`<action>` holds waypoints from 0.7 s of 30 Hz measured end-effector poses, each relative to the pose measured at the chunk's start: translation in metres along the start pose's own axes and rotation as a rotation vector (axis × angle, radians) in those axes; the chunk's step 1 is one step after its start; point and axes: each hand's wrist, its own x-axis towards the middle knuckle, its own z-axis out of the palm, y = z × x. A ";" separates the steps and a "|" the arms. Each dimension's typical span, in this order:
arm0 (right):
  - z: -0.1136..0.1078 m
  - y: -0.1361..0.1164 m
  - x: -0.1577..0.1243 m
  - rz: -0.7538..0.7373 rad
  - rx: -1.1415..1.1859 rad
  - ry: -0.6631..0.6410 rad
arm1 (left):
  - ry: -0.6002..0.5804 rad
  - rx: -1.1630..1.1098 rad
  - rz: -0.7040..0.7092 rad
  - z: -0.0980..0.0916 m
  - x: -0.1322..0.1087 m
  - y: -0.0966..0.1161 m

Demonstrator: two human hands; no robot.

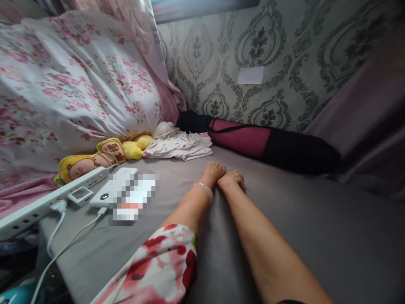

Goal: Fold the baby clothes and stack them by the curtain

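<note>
My left hand (pixel 214 171) and my right hand (pixel 233 180) are side by side on a grey bed sheet (pixel 316 219), touching or nearly so. Both arms reach forward, and the fingers of each hand look curled down against the cloth. Whether they pinch the sheet is hidden by the backs of the hands. A pale bangle (pixel 205 191) circles my left wrist. Between my forearms the sheet is creased and shadowed.
At left lie a white power strip (pixel 91 179), a plugged-in charger cable (pixel 58 228), a white power bank (pixel 110 190) and a blurred flat item (pixel 139 196). Beyond are a yellow cartoon cushion (pixel 91 162), folded white clothes (pixel 180 145) and a long black-and-maroon bag (pixel 247 139) along the wall.
</note>
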 end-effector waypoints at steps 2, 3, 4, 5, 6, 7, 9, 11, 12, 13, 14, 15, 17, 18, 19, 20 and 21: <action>-0.002 -0.003 0.001 0.129 -0.051 -0.079 | -0.004 0.004 -0.025 0.003 -0.002 -0.001; -0.003 -0.004 0.001 0.186 -0.070 -0.117 | -0.004 0.006 -0.043 0.004 -0.002 -0.001; -0.004 -0.004 0.002 0.198 -0.071 -0.145 | -0.001 0.007 -0.064 0.005 -0.003 -0.001; -0.004 -0.004 0.002 0.201 -0.067 -0.163 | 0.002 0.007 -0.086 0.006 -0.004 -0.001; -0.005 -0.004 0.003 0.200 -0.064 -0.169 | 0.005 0.006 -0.105 0.006 -0.004 -0.001; -0.005 -0.004 0.003 0.198 -0.063 -0.170 | 0.005 0.003 -0.120 0.005 -0.004 -0.001; -0.004 -0.003 0.005 0.206 -0.065 -0.178 | 0.005 -0.004 -0.145 0.004 -0.004 0.000; -0.004 -0.002 0.006 0.209 -0.063 -0.181 | 0.007 -0.010 -0.162 0.003 -0.004 0.000; -0.004 -0.002 0.006 0.208 -0.059 -0.178 | 0.010 -0.012 -0.168 0.003 -0.004 0.001; -0.004 -0.001 0.006 0.206 -0.054 -0.171 | 0.013 -0.013 -0.172 0.002 -0.004 0.001; -0.004 -0.001 0.005 0.203 -0.047 -0.164 | 0.015 -0.015 -0.173 0.002 -0.004 0.001; -0.005 0.000 0.004 0.202 -0.040 -0.156 | 0.017 -0.016 -0.171 0.002 -0.004 0.001; -0.006 0.000 0.002 0.195 -0.028 -0.142 | 0.018 -0.018 -0.164 0.001 -0.004 0.001; -0.007 0.001 0.000 0.189 -0.023 -0.141 | 0.017 -0.019 -0.161 0.001 -0.004 0.001; -0.008 0.001 -0.001 0.182 -0.019 -0.144 | 0.017 -0.018 -0.160 0.001 -0.004 0.001; -0.008 0.001 -0.001 0.175 -0.015 -0.149 | 0.017 -0.017 -0.160 0.001 -0.004 0.000; -0.009 0.001 -0.002 0.176 -0.011 -0.156 | 0.016 -0.016 -0.159 0.001 -0.004 0.000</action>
